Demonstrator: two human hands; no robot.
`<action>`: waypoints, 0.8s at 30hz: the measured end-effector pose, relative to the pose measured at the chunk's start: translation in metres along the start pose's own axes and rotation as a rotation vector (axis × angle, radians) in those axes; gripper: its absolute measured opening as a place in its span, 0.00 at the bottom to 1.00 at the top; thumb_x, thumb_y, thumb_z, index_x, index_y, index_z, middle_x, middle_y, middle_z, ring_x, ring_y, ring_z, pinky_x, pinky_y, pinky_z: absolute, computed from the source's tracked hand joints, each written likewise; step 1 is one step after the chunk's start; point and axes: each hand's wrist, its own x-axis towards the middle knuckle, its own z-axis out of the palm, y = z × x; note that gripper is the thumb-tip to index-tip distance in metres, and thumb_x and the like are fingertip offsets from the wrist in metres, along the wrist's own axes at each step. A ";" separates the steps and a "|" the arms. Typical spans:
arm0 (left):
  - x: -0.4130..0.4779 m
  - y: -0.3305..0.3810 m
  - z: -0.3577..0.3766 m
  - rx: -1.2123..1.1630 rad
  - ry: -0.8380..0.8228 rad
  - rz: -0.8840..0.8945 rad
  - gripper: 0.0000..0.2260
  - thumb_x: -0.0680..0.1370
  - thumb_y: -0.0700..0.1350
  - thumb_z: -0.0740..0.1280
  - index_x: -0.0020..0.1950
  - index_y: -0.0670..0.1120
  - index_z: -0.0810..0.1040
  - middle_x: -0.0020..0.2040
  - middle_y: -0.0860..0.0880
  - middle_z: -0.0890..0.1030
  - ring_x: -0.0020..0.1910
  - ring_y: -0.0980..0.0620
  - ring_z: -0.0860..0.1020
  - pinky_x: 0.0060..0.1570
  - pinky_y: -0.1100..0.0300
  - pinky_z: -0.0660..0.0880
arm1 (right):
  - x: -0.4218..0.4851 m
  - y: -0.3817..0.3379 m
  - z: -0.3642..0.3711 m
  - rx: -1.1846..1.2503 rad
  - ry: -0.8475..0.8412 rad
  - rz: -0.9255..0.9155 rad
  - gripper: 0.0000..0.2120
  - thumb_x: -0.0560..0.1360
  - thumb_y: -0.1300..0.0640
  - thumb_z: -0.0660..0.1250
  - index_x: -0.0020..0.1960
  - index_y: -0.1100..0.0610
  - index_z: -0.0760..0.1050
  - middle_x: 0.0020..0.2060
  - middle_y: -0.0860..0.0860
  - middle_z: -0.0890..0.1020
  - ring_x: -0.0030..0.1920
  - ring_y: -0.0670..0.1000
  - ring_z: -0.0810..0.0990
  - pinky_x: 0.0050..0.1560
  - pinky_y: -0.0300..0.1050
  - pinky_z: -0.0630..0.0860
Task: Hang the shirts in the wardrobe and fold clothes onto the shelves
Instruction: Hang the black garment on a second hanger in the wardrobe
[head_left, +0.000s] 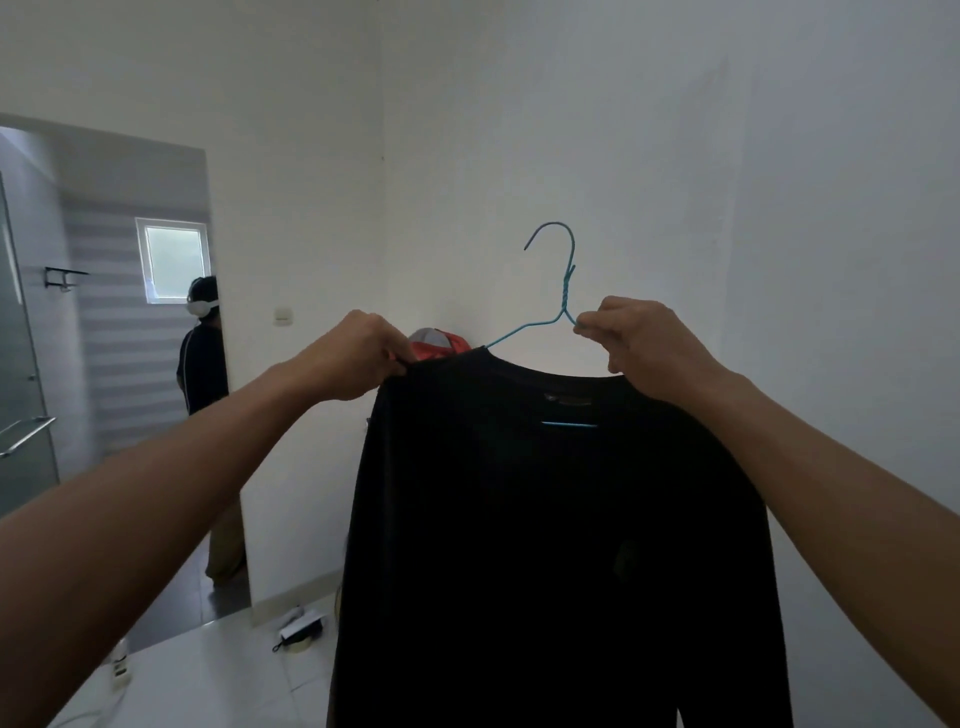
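A black long-sleeved shirt (545, 545) hangs in front of me on a blue wire hanger (563, 291), whose hook points up and left. My left hand (358, 353) pinches the shirt's left shoulder at the collar edge. My right hand (639, 343) pinches the hanger's right arm just below the twisted neck, above the shirt's right shoulder. The hanger's bottom bar shows through the neck opening. No wardrobe is in view.
White walls meet in a corner behind the shirt, where a red and grey cap (439, 343) hangs. A doorway (130, 364) at the left opens to a bathroom with a person (205, 364) standing in it. Small items (301, 631) lie on the tiled floor.
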 end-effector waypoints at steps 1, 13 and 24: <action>-0.001 -0.004 -0.002 0.022 -0.036 -0.004 0.10 0.75 0.35 0.72 0.53 0.47 0.86 0.44 0.49 0.84 0.37 0.58 0.79 0.43 0.64 0.73 | -0.003 0.004 -0.001 -0.013 -0.010 -0.011 0.09 0.82 0.57 0.64 0.49 0.60 0.81 0.38 0.49 0.75 0.33 0.57 0.79 0.41 0.53 0.76; 0.001 0.044 0.024 -0.384 -0.101 -0.002 0.23 0.72 0.57 0.65 0.63 0.49 0.80 0.57 0.51 0.84 0.58 0.53 0.80 0.64 0.51 0.74 | 0.004 -0.015 0.023 0.141 0.114 0.089 0.09 0.82 0.56 0.64 0.54 0.55 0.83 0.42 0.53 0.79 0.36 0.55 0.82 0.44 0.56 0.78; 0.000 0.069 0.035 -0.381 0.203 0.093 0.33 0.76 0.44 0.72 0.77 0.55 0.59 0.55 0.54 0.79 0.44 0.62 0.79 0.46 0.70 0.73 | 0.011 -0.025 0.013 0.064 0.071 0.116 0.12 0.83 0.52 0.61 0.53 0.55 0.82 0.42 0.54 0.78 0.40 0.60 0.81 0.46 0.55 0.77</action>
